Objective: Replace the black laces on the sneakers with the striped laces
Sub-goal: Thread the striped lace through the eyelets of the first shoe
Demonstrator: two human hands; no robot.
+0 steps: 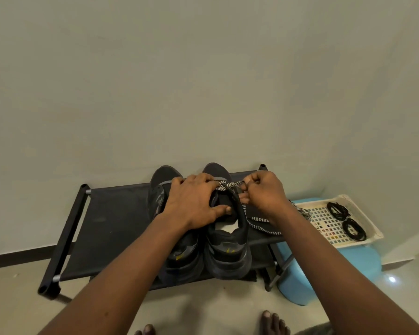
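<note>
- The striped lace (259, 224) crosses the front eyelets of the right sneaker (228, 247). Its loose length runs off the shoe's right side, lies in loops on the shoe rack (111, 213) near the right edge, and trails over that edge towards the tray (324, 221).
- The right hand (267, 192) is closed, its fingertips pinching the striped lace just beside the sneaker's upper right eyelets.
- The left hand (194, 204) holds the right sneaker. The fingers curl over the laced front and the thumb presses on the tongue at the shoe's opening.
- The right sneaker stands upright right of the rack's middle, with its toe towards the back edge and its heel at the front edge.
- The left sneaker (161, 176), also black, stands touching it on the left and is partly hidden under the left hand and forearm. Whether it carries a lace cannot be seen.
- The black laces (338, 210) lie as two coils in the cream perforated tray, well apart from the sneakers.
- The tray rests on a blue stool (358, 262) just beside the rack's right end.
- The rack stands on a pale floor (203, 310) against a plain wall (203, 81).
- The person's bare toes (273, 322) show at the bottom, in front of the rack.
</note>
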